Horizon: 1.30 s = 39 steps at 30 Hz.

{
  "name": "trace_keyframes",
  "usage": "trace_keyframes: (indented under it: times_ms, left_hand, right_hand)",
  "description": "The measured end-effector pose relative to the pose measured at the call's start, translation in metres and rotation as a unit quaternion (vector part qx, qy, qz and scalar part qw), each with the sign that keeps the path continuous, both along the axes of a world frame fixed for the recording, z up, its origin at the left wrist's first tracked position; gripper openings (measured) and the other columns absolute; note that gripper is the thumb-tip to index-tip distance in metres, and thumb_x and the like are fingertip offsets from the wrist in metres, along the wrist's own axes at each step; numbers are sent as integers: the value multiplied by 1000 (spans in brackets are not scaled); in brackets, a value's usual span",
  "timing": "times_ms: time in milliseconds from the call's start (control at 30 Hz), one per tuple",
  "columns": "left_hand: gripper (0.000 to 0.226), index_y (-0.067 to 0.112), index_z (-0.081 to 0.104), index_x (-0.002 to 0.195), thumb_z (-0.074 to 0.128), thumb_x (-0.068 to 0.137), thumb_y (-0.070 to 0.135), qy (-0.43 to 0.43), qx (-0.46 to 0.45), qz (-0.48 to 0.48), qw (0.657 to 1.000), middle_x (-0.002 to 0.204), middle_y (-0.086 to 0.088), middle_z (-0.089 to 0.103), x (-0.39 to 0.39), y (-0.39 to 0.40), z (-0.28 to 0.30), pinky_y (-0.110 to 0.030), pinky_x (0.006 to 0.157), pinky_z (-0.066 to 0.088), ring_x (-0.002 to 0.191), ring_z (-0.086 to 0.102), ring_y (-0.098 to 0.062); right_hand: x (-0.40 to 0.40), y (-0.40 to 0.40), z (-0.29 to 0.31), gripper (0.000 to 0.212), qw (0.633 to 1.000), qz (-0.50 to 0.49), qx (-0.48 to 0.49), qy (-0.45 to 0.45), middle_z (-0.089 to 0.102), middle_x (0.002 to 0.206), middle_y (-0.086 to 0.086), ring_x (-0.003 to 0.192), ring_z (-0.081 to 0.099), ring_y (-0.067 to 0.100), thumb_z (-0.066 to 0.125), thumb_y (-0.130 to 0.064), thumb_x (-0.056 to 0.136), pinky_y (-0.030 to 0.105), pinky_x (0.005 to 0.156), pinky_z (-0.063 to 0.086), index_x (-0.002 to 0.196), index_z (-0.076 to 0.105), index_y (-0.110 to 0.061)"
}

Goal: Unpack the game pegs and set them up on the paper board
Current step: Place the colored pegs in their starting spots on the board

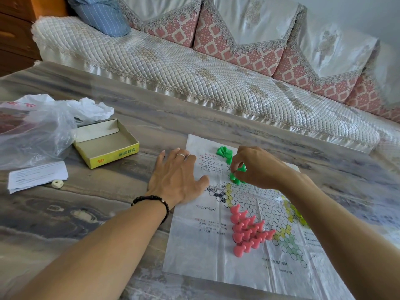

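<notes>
The paper board [216, 254], printed with a star of small circles, lies flat on the table. Several pink pegs [246, 230] stand in a triangle on its near point. Green pegs [224, 153] cluster at the far point of the star. My right hand [257, 167] pinches one green peg [240, 168] between thumb and fingers just above that far point, with more green pegs under it. My left hand [177, 180] lies flat with spread fingers, pressing the board's left edge. Yellow-green pegs [299, 215] show partly behind my right forearm.
An open yellow cardboard box [106, 144] sits left of the board, beside a crumpled clear plastic bag [36, 131]. A folded leaflet [37, 176] and a small white disc [57, 183] lie nearer. A quilted sofa [194, 68] runs along the table's far edge.
</notes>
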<state>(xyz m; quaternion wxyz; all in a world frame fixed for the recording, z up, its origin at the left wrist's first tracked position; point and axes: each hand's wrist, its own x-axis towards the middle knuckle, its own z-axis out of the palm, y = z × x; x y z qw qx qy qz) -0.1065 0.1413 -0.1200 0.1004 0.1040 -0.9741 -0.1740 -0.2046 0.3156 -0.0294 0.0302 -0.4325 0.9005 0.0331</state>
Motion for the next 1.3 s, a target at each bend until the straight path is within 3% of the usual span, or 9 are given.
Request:
trace_keyframes:
  times_ms: [267, 400, 533, 733, 900, 1033, 1167, 1300]
  left_hand:
    - [66, 21, 46, 134, 37, 85, 64, 2, -5, 2, 1000, 151, -2, 36, 0, 0, -1, -48, 118, 10, 142, 21, -20]
    - [65, 22, 46, 133, 39, 84, 64, 3, -8, 1, 1000, 150, -2, 36, 0, 0, 0, -48, 119, 10, 142, 21, -20]
    - [70, 21, 42, 140, 42, 85, 64, 0, -8, 0, 1000, 153, -3, 33, 1, 1, 2, -48, 119, 9, 144, 18, -20]
    - [72, 20, 38, 143, 41, 86, 63, 4, 3, -3, 1000, 155, -3, 30, 3, 1, 3, -49, 119, 8, 146, 16, -20]
    - [69, 23, 39, 141, 41, 85, 62, 9, 5, -4, 1000, 153, -1, 32, 2, 1, 2, -49, 119, 9, 145, 16, -20]
    - [69, 23, 38, 142, 41, 85, 62, 9, 5, -3, 1000, 152, 0, 32, 2, 1, 2, -49, 119, 9, 145, 15, -20]
    - [69, 23, 38, 142, 41, 85, 62, 11, 5, -5, 1000, 152, 0, 33, 2, 0, 2, -49, 119, 9, 145, 16, -20]
    - [68, 23, 40, 140, 41, 84, 61, 14, 8, -4, 1000, 151, 0, 34, 2, 0, 2, -49, 119, 9, 145, 17, -19]
  right_hand:
    - [3, -3, -8, 13, 1000, -2, 24, -16, 54, 94, -11, 92, 57, 8, 66, -16, 85, 29, 85, 51, 94, 72, -23]
    - [2, -2, -8, 13, 1000, 5, 17, -24, 61, 98, -9, 87, 56, 5, 67, -19, 84, 24, 80, 50, 96, 71, -22]
    - [-7, -1, -1, 17, 998, -5, -57, -36, 60, 95, -8, 77, 54, -2, 59, -15, 90, 10, 70, 45, 103, 69, -14]
    - [-51, -6, -6, 23, 989, -85, -123, -6, 71, 105, 2, 84, 65, 13, 50, -7, 92, 30, 82, 57, 102, 70, -10]
    - [-70, -10, -19, 29, 986, -118, -114, -19, 71, 104, 1, 64, 60, 4, 47, -2, 89, 17, 60, 50, 103, 71, -12]
    - [-75, -19, -21, 21, 986, -105, -129, -26, 72, 101, 1, 77, 64, 10, 54, -7, 90, 29, 81, 56, 100, 72, -12]
    - [-78, -28, -20, 14, 988, -93, -115, -54, 72, 95, 1, 73, 59, 6, 65, -7, 86, 21, 80, 50, 97, 73, -11]
    - [-84, -31, -24, 15, 986, -121, -96, -66, 71, 96, 2, 83, 64, 14, 67, -7, 85, 28, 87, 53, 97, 73, -10]
